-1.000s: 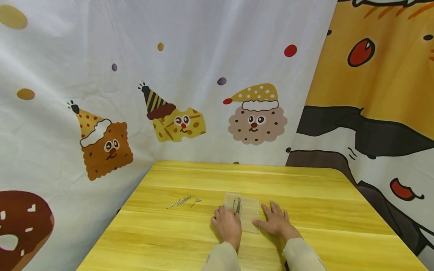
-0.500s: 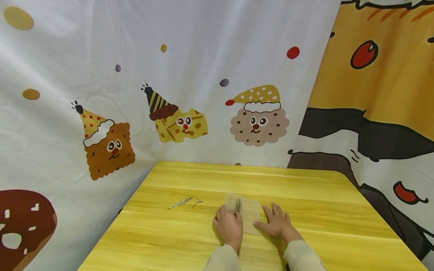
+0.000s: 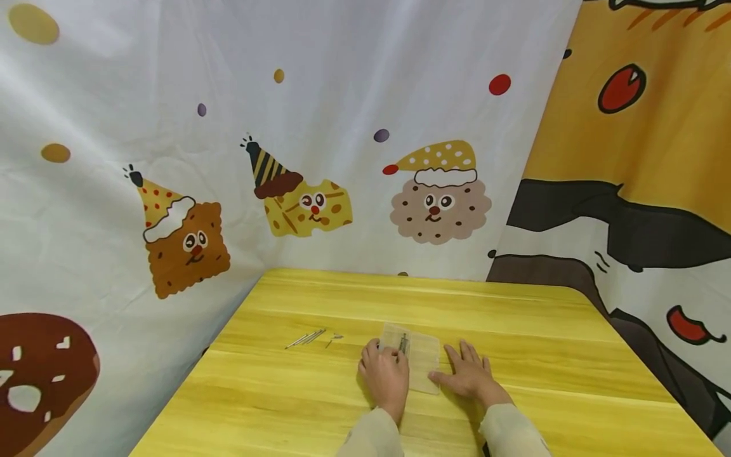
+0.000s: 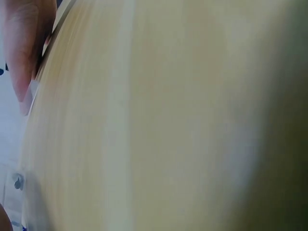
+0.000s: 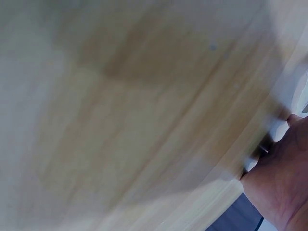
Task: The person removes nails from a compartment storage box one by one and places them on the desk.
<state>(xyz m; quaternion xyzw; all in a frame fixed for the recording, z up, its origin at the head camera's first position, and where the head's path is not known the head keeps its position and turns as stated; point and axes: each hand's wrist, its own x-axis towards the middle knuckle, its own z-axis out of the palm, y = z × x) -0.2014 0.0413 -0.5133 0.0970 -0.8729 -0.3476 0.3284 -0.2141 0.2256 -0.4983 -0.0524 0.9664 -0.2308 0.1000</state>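
An opened clear plastic box [image 3: 424,365] lies on the table, its two halves side by side. A few thin metal nails or screws [image 3: 404,343] lie in its left half. My left hand [image 3: 385,379] is over that left half, fingers curled down at the metal pieces; I cannot tell whether they pinch one. The left wrist view catches a bit of the box [image 4: 14,192] with a small metal piece inside. My right hand [image 3: 471,376] rests flat with fingers spread, its thumb on the right edge of the box.
Several long nails [image 3: 305,338] lie in a loose bundle on the wooden table [image 3: 274,406], left of the box. Shorter metal pieces [image 3: 334,337] lie beside them. A printed curtain [image 3: 337,76] hangs behind the table's far edge.
Inside the left half, a metal piece that lay apart a second ago now lies with the others. My left fingers have shifted slightly over them. My right hand stays put.
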